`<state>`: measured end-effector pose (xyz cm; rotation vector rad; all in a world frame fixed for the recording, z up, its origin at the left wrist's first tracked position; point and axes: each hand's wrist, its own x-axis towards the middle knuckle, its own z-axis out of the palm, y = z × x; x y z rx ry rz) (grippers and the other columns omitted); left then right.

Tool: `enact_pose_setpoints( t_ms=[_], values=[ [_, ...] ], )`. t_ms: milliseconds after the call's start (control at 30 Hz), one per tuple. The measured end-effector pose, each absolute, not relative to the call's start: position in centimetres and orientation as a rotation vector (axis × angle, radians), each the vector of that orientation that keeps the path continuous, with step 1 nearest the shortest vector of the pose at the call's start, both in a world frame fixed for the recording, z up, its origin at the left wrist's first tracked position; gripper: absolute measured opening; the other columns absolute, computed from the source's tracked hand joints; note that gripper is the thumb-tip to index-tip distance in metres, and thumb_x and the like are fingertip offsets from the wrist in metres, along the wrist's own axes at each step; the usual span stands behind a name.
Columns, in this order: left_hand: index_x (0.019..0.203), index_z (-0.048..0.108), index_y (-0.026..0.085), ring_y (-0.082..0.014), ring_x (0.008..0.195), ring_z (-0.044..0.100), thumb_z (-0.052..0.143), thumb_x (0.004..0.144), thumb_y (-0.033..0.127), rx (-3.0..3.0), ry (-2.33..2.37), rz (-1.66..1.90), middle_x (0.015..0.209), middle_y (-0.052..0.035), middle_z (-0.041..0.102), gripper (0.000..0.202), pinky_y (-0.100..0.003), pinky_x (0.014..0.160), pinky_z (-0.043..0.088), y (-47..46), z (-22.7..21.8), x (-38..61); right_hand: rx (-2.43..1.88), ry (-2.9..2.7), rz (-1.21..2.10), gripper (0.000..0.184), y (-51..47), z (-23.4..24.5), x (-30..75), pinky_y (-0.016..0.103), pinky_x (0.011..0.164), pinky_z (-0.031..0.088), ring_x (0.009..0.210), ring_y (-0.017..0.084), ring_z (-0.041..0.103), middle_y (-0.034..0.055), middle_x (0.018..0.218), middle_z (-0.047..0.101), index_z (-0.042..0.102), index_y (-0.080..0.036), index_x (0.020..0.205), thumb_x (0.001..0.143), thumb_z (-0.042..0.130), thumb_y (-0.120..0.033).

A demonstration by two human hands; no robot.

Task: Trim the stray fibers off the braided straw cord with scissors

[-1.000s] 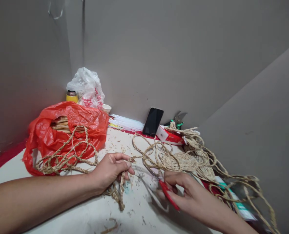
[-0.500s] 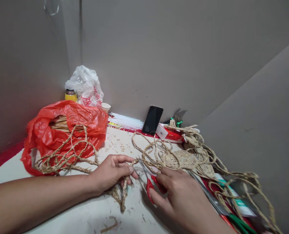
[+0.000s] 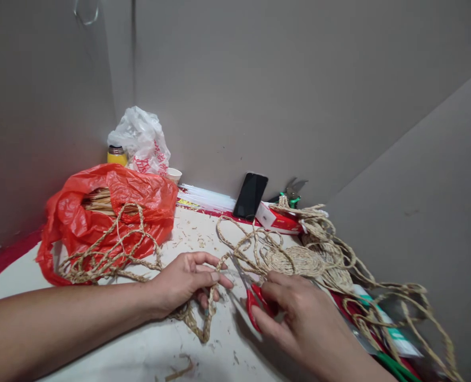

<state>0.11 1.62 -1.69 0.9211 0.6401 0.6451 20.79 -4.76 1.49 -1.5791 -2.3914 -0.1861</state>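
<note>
- Left hand [image 3: 188,278], nearer than the phone [image 3: 251,196] and off to its left: its grip is clamped on braided cord [image 3: 209,317], thumb against fingers, a knobbly strand dipping to the bench [image 3: 140,345].
- Right hand [image 3: 295,307], nearer than the phone and to its right: fingers closed round red-handled scissors [image 3: 252,310], blades pointing at that cord! Whether they touch it, I can't tell.
- Done, by the look of it: plenty of plaiting, with flat coils [image 3: 293,261] in tight ridged spirals, nearer than the phone and rightward.
- Apparently left: any trimming here, and dry stalks [image 3: 98,200], straight, stiff and unplaited, in a crinkly red plastic bag [image 3: 150,196] left of the phone.
- Nearest edge, well in front of the phone: brittle trimmings [image 3: 180,371], curled and papery.
</note>
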Motion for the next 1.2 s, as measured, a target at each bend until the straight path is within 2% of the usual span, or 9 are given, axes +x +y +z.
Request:
enact_pose_setpoints(
  t_ms=[267,467,633,733,800,900,967,1067,1200],
  values=[
    [0.094,0.053,0.014,-0.0074,0.05,0.055,0.079,0.064,0.038,0.947,0.679,0.656,0.084,-0.0096,0.072,0.046,-0.018,0.045,0.042,1.5,-1.8,0.1,-1.508,-2.457,-0.321,0.019,-5.3,1.5,19.5,0.032,0.061,0.03,0.056,0.016,0.045,0.0022,0.061,0.054,0.057,-0.02,0.055,0.068,0.065,-0.031],
    [0.097,0.053,0.015,-0.0079,0.049,0.055,0.079,0.063,0.04,0.953,0.688,0.634,0.081,-0.009,0.073,0.051,-0.018,0.045,0.041,1.6,-2.0,0.1,-1.566,-2.281,-0.119,0.027,-4.8,1.1,20.4,0.03,0.06,0.029,0.058,0.015,0.045,0.0018,0.059,0.051,0.058,-0.019,0.056,0.081,0.051,-0.024],
    [0.1,0.052,0.015,-0.0095,0.052,0.058,0.077,0.066,0.039,0.941,0.653,0.621,0.077,-0.0075,0.072,0.048,-0.019,0.048,0.042,1.5,-2.0,0.1,-1.529,-1.809,0.599,0.044,-4.1,0.4,20.1,0.026,0.051,0.029,0.052,0.012,0.039,-0.001,0.054,0.041,0.046,-0.019,0.048,0.083,0.053,-0.044],
    [0.102,0.05,0.015,-0.0102,0.058,0.062,0.074,0.071,0.035,0.903,0.561,0.606,0.078,-0.0065,0.071,0.044,-0.02,0.057,0.045,1.2,-1.8,0.1,-1.488,-1.417,1.162,0.046,-4.1,-0.8,18.9,0.024,0.045,0.022,0.046,0.009,0.029,-0.005,0.049,0.034,0.053,-0.017,0.055,0.078,0.061,-0.056],
    [0.103,0.048,0.017,-0.0097,0.058,0.063,0.071,0.075,0.033,0.875,0.5,0.571,0.08,-0.0057,0.07,0.04,-0.021,0.059,0.046,0.9,-1.7,0.1,-1.392,-1.192,1.358,0.043,-4.2,-1.7,18.2,0.023,0.042,0.016,0.041,0.006,0.023,-0.0076,0.044,0.032,0.058,-0.017,0.063,0.077,0.063,-0.057],
    [0.097,0.045,0.019,-0.0075,0.047,0.055,0.068,0.077,0.03,0.837,0.456,0.471,0.083,-0.0067,0.07,0.032,-0.019,0.046,0.043,0.4,-1.5,0.0,-1.255,-0.915,1.348,0.038,-4.1,-2.2,17.5,0.021,0.042,0.017,0.041,0.005,0.024,-0.0082,0.043,0.036,0.057,-0.016,0.066,0.076,0.069,-0.051],
    [0.092,0.044,0.019,-0.0043,0.039,0.044,0.066,0.078,0.029,0.817,0.442,0.395,0.082,-0.0078,0.07,0.028,-0.015,0.036,0.032,0.1,-1.2,-0.2,-1.182,-0.776,1.304,0.035,-4.0,-2.1,17.3,0.019,0.042,0.019,0.042,0.004,0.024,-0.009,0.044,0.037,0.058,-0.016,0.071,0.074,0.072,-0.048],
    [0.088,0.043,0.02,-0.0012,0.035,0.03,0.063,0.08,0.03,0.818,0.433,0.306,0.078,-0.0081,0.07,0.024,-0.014,0.032,0.015,-0.3,-0.9,-0.3,-1.109,-0.695,1.339,0.032,-3.9,-1.7,17.3,0.018,0.042,0.019,0.041,0.004,0.02,-0.0106,0.042,0.034,0.056,-0.017,0.072,0.075,0.072,-0.045],
    [0.089,0.049,0.018,-0.0002,0.033,0.033,0.071,0.074,0.031,0.917,0.5,0.364,0.079,-0.0042,0.069,0.029,-0.015,0.031,0.019,-0.6,-1.2,0.0,-1.082,-0.696,1.264,0.04,-3.8,-1.3,17.8,0.018,0.04,0.019,0.04,0.004,0.021,-0.0103,0.042,0.033,0.044,-0.019,0.06,0.074,0.073,-0.041]
  ],
)
